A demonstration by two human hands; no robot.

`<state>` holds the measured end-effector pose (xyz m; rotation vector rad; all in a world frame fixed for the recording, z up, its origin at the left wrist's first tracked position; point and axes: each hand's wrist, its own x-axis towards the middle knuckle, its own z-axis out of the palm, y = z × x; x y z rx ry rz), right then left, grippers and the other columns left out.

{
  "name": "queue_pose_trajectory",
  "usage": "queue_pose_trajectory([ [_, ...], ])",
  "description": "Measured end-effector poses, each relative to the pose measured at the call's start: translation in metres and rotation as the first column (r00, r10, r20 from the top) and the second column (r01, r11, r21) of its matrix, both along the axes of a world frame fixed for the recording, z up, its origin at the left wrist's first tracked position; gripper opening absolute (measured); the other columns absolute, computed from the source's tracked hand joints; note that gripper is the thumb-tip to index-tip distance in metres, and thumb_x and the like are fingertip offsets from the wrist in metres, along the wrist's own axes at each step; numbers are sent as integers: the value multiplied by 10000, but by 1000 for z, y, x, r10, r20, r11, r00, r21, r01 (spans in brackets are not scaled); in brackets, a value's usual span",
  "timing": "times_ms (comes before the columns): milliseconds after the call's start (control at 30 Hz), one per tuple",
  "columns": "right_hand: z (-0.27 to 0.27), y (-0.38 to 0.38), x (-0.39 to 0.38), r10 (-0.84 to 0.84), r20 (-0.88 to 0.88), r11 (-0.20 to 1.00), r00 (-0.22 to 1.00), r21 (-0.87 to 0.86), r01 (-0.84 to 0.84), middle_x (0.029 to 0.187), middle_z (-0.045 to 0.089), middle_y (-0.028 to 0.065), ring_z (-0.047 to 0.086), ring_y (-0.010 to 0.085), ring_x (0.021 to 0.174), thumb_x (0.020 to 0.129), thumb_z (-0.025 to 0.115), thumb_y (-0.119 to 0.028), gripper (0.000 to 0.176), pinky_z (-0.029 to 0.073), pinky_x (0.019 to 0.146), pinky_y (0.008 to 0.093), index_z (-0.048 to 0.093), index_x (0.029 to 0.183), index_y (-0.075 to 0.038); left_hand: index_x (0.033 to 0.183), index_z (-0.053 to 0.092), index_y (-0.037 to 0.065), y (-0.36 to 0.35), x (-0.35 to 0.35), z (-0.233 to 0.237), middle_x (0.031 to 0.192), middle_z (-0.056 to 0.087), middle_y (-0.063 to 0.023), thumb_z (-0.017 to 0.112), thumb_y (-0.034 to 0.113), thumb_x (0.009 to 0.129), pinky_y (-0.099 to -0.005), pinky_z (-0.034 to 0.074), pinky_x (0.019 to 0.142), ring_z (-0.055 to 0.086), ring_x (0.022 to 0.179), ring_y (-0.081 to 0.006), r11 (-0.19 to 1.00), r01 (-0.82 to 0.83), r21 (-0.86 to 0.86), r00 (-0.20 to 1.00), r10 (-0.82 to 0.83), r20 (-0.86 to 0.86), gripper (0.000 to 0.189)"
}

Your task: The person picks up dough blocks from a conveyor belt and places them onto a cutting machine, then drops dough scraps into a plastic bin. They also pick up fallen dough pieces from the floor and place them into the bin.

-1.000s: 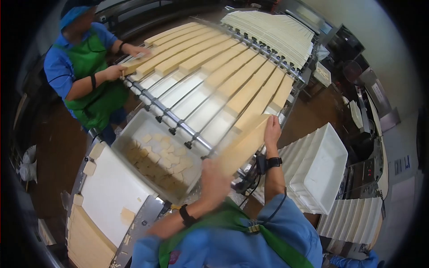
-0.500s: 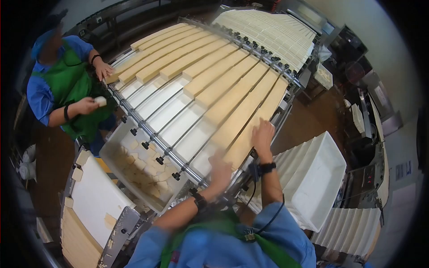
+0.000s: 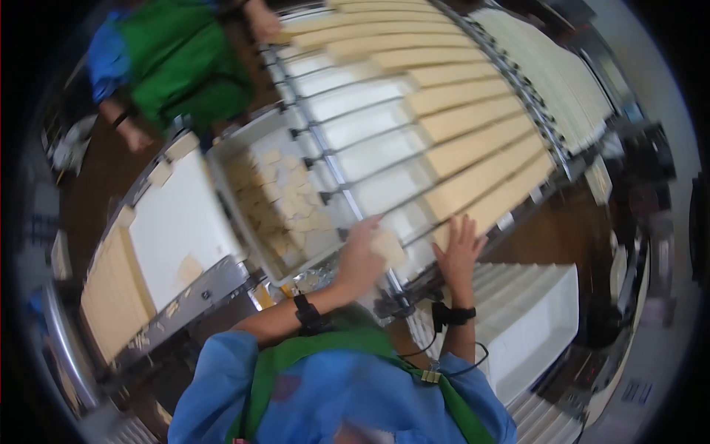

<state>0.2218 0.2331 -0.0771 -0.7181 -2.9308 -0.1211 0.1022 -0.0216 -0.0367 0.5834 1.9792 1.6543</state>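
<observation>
My left hand (image 3: 360,257), blurred, is closed on a pale square wrapper (image 3: 390,249) that looks like dough, over the near end of the lane table. My right hand (image 3: 460,250) lies with fingers spread at the near end of the closest row of stacked wrappers (image 3: 484,189). Other long beige rows (image 3: 462,100) lie side by side between thin metal rods (image 3: 392,172). The white table surface (image 3: 362,144) shows at the left part of the lanes.
A bin (image 3: 318,254) of loose wrapper pieces stands left of the table's metal rail (image 3: 325,140). Further left is a white conveyor belt (image 3: 174,211) with more wrappers. White trays (image 3: 529,318) stand at my right. Across the table is a co-worker in a green apron (image 3: 177,63).
My view has turned left. My left hand has come off the row toward the bin with a wrapper; my right hand has drawn back to the row's near end. The co-worker's lower hand has dropped.
</observation>
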Motion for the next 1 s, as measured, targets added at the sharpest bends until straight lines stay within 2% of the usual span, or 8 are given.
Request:
queue_pose_trajectory([
  [100,3,-7,-5,-75,109,997,991,28,72,1715,268,202,214,389,1600,884,772,-497,962,123,1230,728,317,1668,-176,1534,412,26,-80,-45,-64,1320,504,-211,585,-14,810,-415,452,1097,532,1221,-356,836,-449,316,875,483,-38,746],
  [200,18,-29,-20,-126,134,992,983,3,127,1719,244,220,189,419,1602,926,743,-455,944,103,1221,748,264,1687,-167,1596,227,53,-158,-86,-66,1422,472,-248,599,31,960,-371,534,1007,596,1254,-330,895,-446,-6,895,446,14,737],
  [333,49,-106,-99,101,-29,992,994,-78,-103,1710,252,237,184,443,1598,964,721,-377,885,103,1230,734,262,1685,-148,1503,438,25,-241,-85,-92,1480,516,-238,647,123,974,-449,421,1149,516,1393,-401,797,-576,-183,787,480,-387,577],
  [433,68,-219,-182,491,-184,811,852,-261,-524,1680,324,229,215,426,1593,1025,663,-259,750,151,1278,596,306,1664,-97,1403,555,16,-317,-67,-67,1381,573,-209,660,107,966,-438,448,1114,545,1320,-395,692,-717,-84,670,651,-357,459],
  [500,72,-309,-229,663,-325,545,675,-408,-732,1588,425,248,356,435,1494,983,704,-180,700,264,1250,515,397,1598,-45,1369,577,21,-376,-55,-71,1307,578,-209,672,66,936,-458,442,1090,548,1256,-403,451,-892,30,368,764,-530,446],
  [633,32,-502,-315,774,-481,135,412,-510,-849,1407,570,267,492,432,1328,951,735,-166,575,365,1164,502,540,1457,27,1475,474,46,-500,-34,-99,1361,445,-256,769,203,882,-555,344,1127,415,1325,-441,-364,-881,-301,-124,793,-597,680],
  [800,-38,-718,-408,840,-530,-133,116,-408,-903,1296,611,260,525,444,1215,931,741,-164,545,405,1100,505,573,1408,39,1507,424,3,-596,-22,-125,1358,382,-279,816,247,847,-543,363,1102,423,1286,-455,-385,-819,-425,-78,809,-583,805],
  [1000,-80,-858,-483,890,-415,11,186,-388,-922,1346,579,225,494,407,1287,904,764,-257,632,397,1100,509,567,1427,39,1455,459,-55,-620,-38,-110,1302,405,-271,853,147,794,-492,508,980,554,1162,-473,-187,-898,-399,40,867,-497,796],
])
